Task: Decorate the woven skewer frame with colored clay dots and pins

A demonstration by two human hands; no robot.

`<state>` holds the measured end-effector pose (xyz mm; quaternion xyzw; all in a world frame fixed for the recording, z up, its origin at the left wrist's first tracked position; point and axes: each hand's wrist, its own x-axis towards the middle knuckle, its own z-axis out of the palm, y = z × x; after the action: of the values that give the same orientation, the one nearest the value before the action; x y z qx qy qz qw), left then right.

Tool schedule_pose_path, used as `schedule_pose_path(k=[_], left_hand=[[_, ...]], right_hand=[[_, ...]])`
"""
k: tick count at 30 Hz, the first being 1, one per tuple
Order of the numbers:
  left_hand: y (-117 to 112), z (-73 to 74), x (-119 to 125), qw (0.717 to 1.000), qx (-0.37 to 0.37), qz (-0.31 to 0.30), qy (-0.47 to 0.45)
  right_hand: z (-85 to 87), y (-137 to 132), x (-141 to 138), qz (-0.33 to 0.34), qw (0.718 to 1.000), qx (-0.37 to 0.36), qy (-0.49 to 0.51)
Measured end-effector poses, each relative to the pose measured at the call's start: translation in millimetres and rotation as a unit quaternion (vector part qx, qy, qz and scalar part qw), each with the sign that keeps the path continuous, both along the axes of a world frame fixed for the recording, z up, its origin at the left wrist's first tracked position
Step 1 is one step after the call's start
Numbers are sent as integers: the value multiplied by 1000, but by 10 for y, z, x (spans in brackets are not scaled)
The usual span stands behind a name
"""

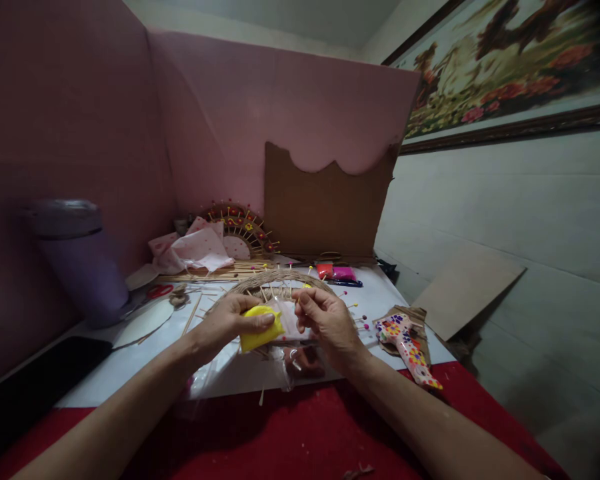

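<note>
My left hand (225, 323) is closed on a small bright yellow packet of what looks like soft clay (254, 340), the thumb pressed on its face. Close beside it, my right hand (327, 327) has its thumb and fingertips pinched together; whatever lies between them is too small to make out. Under both hands sits a curved frame wound with twine (280, 275), with thin sticks fanning out that end in coloured beads. Below my hands, near the white sheet's front edge, lies a clear bag with a reddish-brown lump (305, 362).
A flower-patterned figure (405, 340) rests on cardboard at right. Orange and pink packets (344, 273) lie behind the frame. At left stand a purple tumbler (80, 267) and red-handled scissors (159, 291). A finished-looking beaded fan (237, 223) leans at the back near spotted cloth (200, 247).
</note>
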<state>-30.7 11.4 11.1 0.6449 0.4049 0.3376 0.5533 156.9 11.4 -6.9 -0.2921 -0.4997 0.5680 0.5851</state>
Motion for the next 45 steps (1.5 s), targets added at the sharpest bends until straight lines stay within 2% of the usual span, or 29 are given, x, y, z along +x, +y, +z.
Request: schedule_pose_path(k=[9,14,19,25,30,32,35,37,42,45], left_hand=[[25,-19,-8,1000,8,3,-1],[14,-12,-13,1000,18,6,16],[-17,18,-6,999,11,2,32],[-37,62,22,1000,4,-6,30],[-39,42,30,1000,0,-15,18],[-35,23,25,1000,-2,-14,9],[-25,0,15,1000,-7,-11,6],[-16,-5,9,1000,-9,-14,10],[-1,-3,9,1000,2,-5,17],[5,-13,9,1000,5,3,20]], right_hand=[[50,-30,29,13,997,48,-53],[73,-55,32,45,991,32,-122],[37,-26,23,46,990,20,-135],[14,-19,17,34,989,57,-136],[-9,-65,-25,33,985,67,-156],[-28,-62,-28,8,984,69,-167],[-45,-21,-6,-50,990,44,-124],[-38,10,15,-60,996,14,-71],[14,13,20,39,996,-77,26],[29,-10,7,64,994,-82,35]])
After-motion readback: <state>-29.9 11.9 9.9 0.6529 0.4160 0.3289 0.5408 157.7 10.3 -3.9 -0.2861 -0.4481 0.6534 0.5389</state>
